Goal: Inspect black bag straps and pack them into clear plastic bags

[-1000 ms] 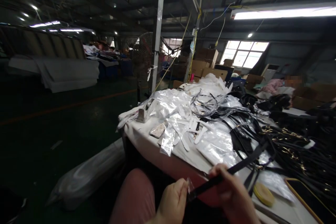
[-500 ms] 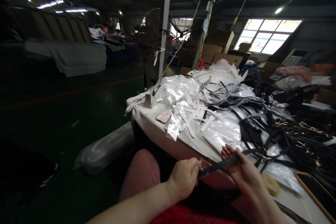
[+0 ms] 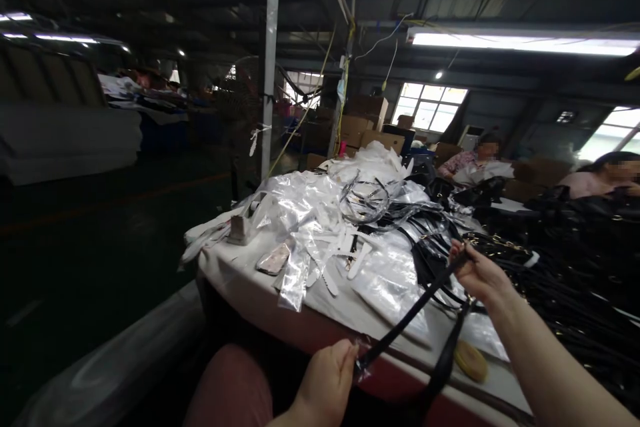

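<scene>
A long black strap [image 3: 410, 315] runs taut between my two hands above the near edge of the table [image 3: 250, 280]. My left hand [image 3: 325, 383] is closed, pinching the strap's near end, which sits in a bit of clear plastic film. My right hand [image 3: 477, 273] is raised farther back over the table and is closed round the strap higher up. A second length of the strap hangs down below my right hand. My knee in pink [image 3: 230, 387] shows at the bottom.
Clear plastic bags [image 3: 320, 213] and white paper strips cover the table's left half; a heap of black straps with gold hardware [image 3: 550, 280] fills the right. A yellow tape roll [image 3: 470, 360] lies near the edge. Two other people [image 3: 600, 177] sit beyond. A metal pole [image 3: 270, 60] stands behind.
My right hand has slid up along the strap and away from my left hand, drawing the strap out long and taut. The view swung to the right.
</scene>
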`<state>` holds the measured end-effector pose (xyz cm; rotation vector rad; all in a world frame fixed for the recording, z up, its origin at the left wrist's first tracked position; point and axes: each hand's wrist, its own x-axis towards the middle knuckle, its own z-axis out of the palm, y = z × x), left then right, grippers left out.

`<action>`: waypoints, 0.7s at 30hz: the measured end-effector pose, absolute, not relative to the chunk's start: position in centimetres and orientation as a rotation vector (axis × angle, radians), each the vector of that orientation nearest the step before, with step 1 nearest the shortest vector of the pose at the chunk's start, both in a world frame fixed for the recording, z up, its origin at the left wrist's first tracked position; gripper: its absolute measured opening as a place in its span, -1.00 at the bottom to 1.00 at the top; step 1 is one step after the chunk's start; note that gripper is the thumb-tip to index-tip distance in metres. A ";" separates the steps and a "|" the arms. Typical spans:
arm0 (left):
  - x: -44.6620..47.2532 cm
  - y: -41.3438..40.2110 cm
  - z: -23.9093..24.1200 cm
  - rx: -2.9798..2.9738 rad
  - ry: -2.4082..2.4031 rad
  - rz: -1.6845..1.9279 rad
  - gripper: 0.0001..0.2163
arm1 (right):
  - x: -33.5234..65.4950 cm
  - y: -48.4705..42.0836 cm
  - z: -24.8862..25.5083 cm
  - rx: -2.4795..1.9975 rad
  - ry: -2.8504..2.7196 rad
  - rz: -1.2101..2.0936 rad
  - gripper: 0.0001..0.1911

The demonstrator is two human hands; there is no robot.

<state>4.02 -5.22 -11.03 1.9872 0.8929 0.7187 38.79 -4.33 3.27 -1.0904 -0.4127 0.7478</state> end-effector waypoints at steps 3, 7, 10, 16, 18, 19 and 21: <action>4.1 -5.4 -10.1 1.920 0.849 0.783 -0.56 | 38.4 -4.2 6.2 -1.020 -0.487 0.712 -0.72; 3.9 -5.7 -9.1 1.674 0.800 0.689 -0.51 | 34.5 -5.1 6.7 -1.025 -0.633 0.728 -0.78; 3.8 -5.7 -8.7 1.604 0.794 0.737 -0.48 | 30.3 -6.4 4.4 -1.111 -0.802 0.752 -0.64; 3.7 -5.6 -8.0 1.598 0.863 0.850 -0.53 | 22.0 -8.6 -2.1 -1.331 -1.111 0.840 -0.54; 3.5 -5.7 -7.9 1.660 0.888 0.908 -0.55 | 19.8 -9.2 -4.0 -1.338 -1.150 0.919 -0.51; 3.4 -5.8 -7.9 1.699 0.901 0.938 -0.55 | 19.0 -9.4 -4.8 -1.323 -1.139 0.975 -0.51; 3.0 -6.0 -8.0 1.761 0.926 0.968 -0.56 | 18.2 -9.7 -6.2 -1.243 -1.051 1.096 -0.50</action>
